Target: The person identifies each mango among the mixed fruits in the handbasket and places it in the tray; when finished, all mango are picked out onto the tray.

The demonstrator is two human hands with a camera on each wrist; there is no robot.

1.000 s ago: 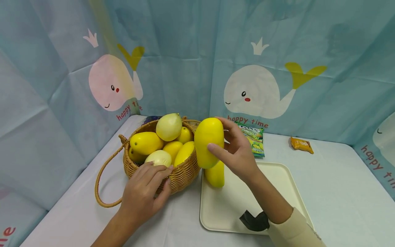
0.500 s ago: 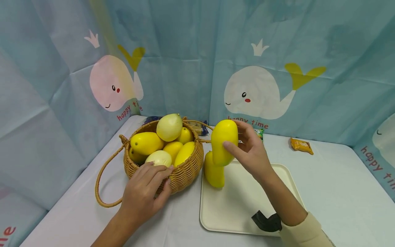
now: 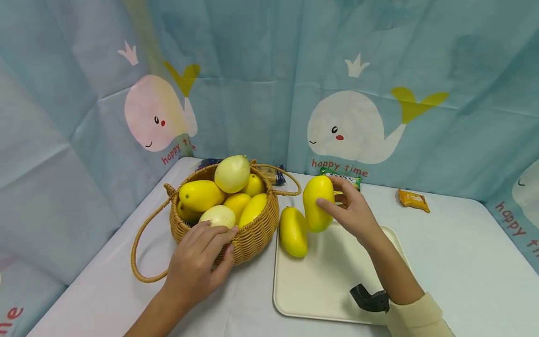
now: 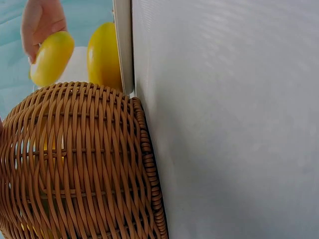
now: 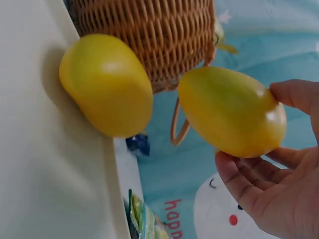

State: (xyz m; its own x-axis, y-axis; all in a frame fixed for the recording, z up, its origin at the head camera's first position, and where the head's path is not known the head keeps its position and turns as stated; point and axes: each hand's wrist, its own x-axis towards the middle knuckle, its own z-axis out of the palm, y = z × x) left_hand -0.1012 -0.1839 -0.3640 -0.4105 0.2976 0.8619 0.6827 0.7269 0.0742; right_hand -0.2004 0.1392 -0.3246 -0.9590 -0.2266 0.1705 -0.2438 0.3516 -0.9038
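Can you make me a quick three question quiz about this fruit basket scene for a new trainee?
1. True or false: the right hand holds a mango above the tray.
2. What does the left hand rest on? A) the basket B) the orange packet C) the tray
3. Fill in: a second mango lies at the tray's edge beside the ______.

Key: 1 true; 2 A; 3 basket.

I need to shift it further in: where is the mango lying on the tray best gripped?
Grip the mango on the tray across its narrow middle, coming from above. It lies lengthwise at the tray edge, with the basket close on its left.
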